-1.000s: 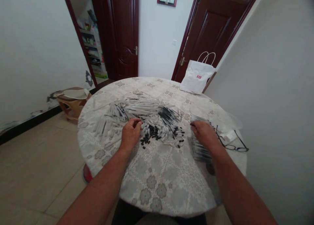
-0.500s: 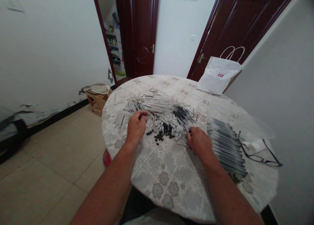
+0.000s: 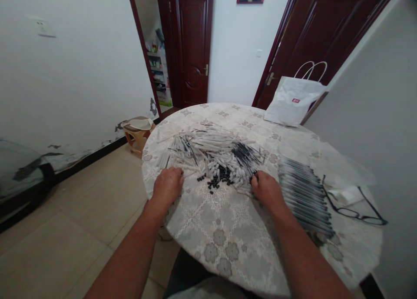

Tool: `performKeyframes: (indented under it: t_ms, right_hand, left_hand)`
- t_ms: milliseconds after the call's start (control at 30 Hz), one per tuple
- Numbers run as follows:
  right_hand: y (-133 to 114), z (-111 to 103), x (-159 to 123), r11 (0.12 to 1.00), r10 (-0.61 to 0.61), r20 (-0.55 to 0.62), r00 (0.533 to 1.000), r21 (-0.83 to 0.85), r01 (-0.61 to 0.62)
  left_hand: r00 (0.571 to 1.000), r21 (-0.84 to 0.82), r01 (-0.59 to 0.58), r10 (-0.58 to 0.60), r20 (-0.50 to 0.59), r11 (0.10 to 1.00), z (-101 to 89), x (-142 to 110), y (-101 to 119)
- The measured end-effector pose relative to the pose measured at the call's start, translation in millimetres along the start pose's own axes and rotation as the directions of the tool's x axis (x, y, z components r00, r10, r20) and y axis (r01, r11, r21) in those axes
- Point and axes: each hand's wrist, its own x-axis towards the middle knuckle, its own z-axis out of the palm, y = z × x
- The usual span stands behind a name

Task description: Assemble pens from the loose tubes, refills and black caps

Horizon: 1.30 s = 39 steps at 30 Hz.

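My left hand (image 3: pixel 168 187) is closed at the left edge of a pile of pen parts, its fingers curled down near white pen barrels (image 3: pixel 213 139); what it holds, if anything, is hidden. At the pile's right side, my right hand (image 3: pixel 267 189) is closed in a pinch, and I cannot make out what lies between its fingertips. Beside it are thin black refills (image 3: pixel 244 154) and short white pieces (image 3: pixel 237 174). Small black plugs (image 3: pixel 224 173) lie loose between the hands. To the right of my right arm, grey-black pens (image 3: pixel 302 194) lie side by side in a row.
A patterned cloth covers the round table (image 3: pixel 221 247). Black-framed eyeglasses (image 3: pixel 353 214) and clear plastic film (image 3: pixel 348 164) lie at the right. A white paper bag (image 3: pixel 291 101) stands at the back right. On the floor at the left is a small stool (image 3: pixel 138 136).
My left hand has moved left and toward me, from over the barrels to the pile's left edge. My right hand stays in nearly the same place. The view has shifted slightly.
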Motion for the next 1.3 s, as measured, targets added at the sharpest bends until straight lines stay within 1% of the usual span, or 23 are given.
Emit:
performKeyframes:
  t_ms: [133,200,267,300,333,367,400,467,533,600,667,733,800,900,1000,1067,1100,1167,1300]
  right_hand:
    - [1,2,3,0.982,-0.03,-0.1,0.995,0.182,0.047]
    - [-1,3,4,0.961,-0.021,-0.131,0.991,0.27,0.056]
    - [-2,1,4,0.935,-0.007,-0.144,0.99,0.351,0.058]
    - [-4,0,3,0.92,-0.002,-0.145,0.99,0.388,0.059]
    - [-5,-2,3,0.902,0.001,-0.144,0.99,0.426,0.061]
    - [-6,-4,2,0.882,-0.001,-0.143,0.99,0.466,0.068]
    - [-8,-7,1,0.859,-0.003,-0.145,0.989,0.507,0.076]
    - [-10,-11,-2,0.802,0.012,-0.167,0.986,0.591,0.09]
    - [-12,-13,-4,0.738,0.066,-0.221,0.973,0.667,0.101]
    - [-13,-14,-5,0.66,0.145,-0.278,0.95,0.742,0.117]
    - [-14,-12,-4,0.533,0.23,-0.283,0.931,0.837,0.123]
    - [-14,-11,-2,0.352,0.304,-0.218,0.928,0.93,0.103]
    - [-14,-10,0,0.175,0.345,-0.148,0.927,0.98,0.091]
    - [-14,-12,4,-0.037,0.365,-0.093,0.926,0.993,0.114]
    - [-14,-16,6,-0.224,0.367,-0.042,0.929,0.966,0.132]
    - [-14,-18,7,-0.302,0.359,-0.017,0.933,0.944,0.133]
    - [-14,-18,8,-0.319,0.359,-0.009,0.933,0.939,0.132]
    - [-13,-17,9,-0.303,0.367,-0.002,0.93,0.945,0.122]
    - [-12,-11,8,-0.164,0.386,0.009,0.922,0.985,0.06]
  left_hand:
    - [1.0,0.036,-0.028,0.027,0.013,0.999,2.1,4,-2]
    - [1.0,0.007,-0.029,0.029,0.007,1.0,0.4,2,-4]
    - [1.0,-0.099,-0.012,0.012,-0.003,0.995,-4.6,-1,-3]
    - [1.0,-0.188,-0.006,0.003,-0.016,0.982,-8.3,-2,-2]
    - [0.999,-0.298,-0.008,-0.001,-0.033,0.954,-12.7,-4,1]
    - [0.999,-0.424,-0.018,-0.005,-0.052,0.906,-17.2,-4,5]
    - [0.998,-0.554,-0.034,-0.004,-0.067,0.832,-21.5,-3,10]
    - [0.997,-0.776,-0.034,-0.035,-0.072,0.629,-27.7,3,23]
    - [0.997,-0.912,0.004,-0.076,-0.03,0.41,-28.7,15,40]
    - [0.995,-0.979,0.025,-0.1,0.005,0.201,-24.8,29,56]
    - [0.995,-0.997,0.058,-0.083,0.061,-0.043,-18.7,43,72]
    - [0.992,-0.965,0.106,-0.043,0.12,-0.239,-13.6,54,85]
    - [0.985,-0.912,0.153,-0.021,0.174,-0.382,-11.2,61,95]
    - [0.972,-0.822,0.199,-0.001,0.236,-0.534,-11.3,67,104]
    - [0.965,-0.752,0.199,-0.009,0.262,-0.628,-10.0,70,109]
    - [0.966,-0.735,0.181,-0.022,0.258,-0.653,-5.7,72,111]
    - [0.968,-0.737,0.17,-0.028,0.249,-0.654,-2.4,72,112]
    - [0.974,-0.762,0.148,-0.041,0.223,-0.631,5.2,72,112]
    - [0.978,-0.821,0.104,-0.091,0.186,-0.561,16.1,70,110]
